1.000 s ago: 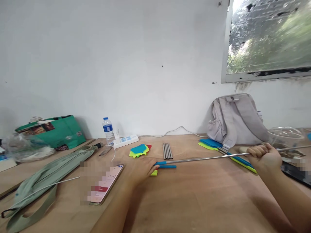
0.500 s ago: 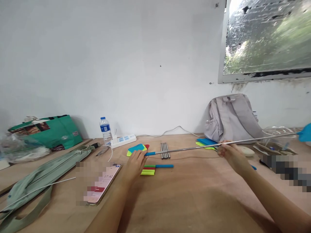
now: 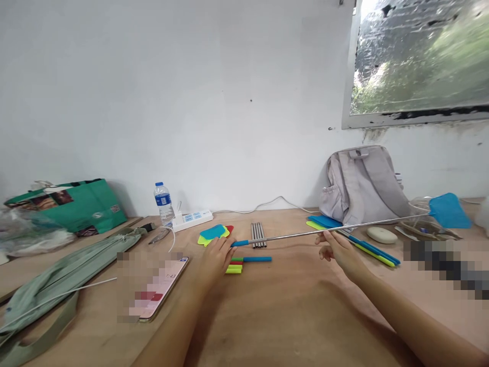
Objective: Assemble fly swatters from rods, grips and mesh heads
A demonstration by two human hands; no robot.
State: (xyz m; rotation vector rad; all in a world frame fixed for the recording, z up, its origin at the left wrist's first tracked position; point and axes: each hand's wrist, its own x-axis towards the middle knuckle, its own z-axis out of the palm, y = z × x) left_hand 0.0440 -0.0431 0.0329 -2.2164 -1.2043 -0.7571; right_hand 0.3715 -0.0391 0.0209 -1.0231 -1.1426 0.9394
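Note:
A telescopic fly swatter with a thin metal rod and a flat blue head lies across the view, tilted up to the right. My left hand is closed around its blue handle. My right hand pinches the rod near its middle, with the other fingers loosely curled below. Under the left hand's side lie several coloured handles. Short metal tubes stand in a row behind the rod. Blue and yellow-green swatters lie beyond my right hand.
Coloured swatter heads are stacked near a white power strip and a water bottle. A phone and a green-grey bag lie left. A backpack leans on the wall, with a white oval object before it.
My right hand has moved left along with the blue head, and the rod looks shorter. My left hand stays on the handle. More of the swatters at right now shows.

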